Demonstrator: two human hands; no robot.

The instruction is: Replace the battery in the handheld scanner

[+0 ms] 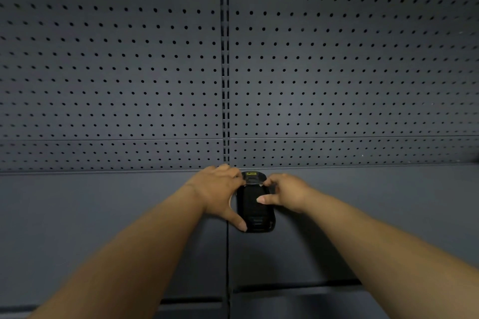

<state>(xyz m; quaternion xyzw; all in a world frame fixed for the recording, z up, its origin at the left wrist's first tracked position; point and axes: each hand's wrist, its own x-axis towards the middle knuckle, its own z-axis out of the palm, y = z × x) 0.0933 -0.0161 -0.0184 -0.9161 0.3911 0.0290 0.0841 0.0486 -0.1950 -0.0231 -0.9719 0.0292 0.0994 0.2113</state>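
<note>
Fingers (pixel 255 183) of both hands clasp smooth black scanner (pixel 255 211).

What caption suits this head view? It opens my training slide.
Both hands, left and right, grip a black handheld scanner lying on a dark shelf before a pegboard.

Black handheld scanner (pixel 255 208), lying flat on dark shelf (pixel 103 215), yellow-labelled end toward pegboard (pixel 337 72)
</note>
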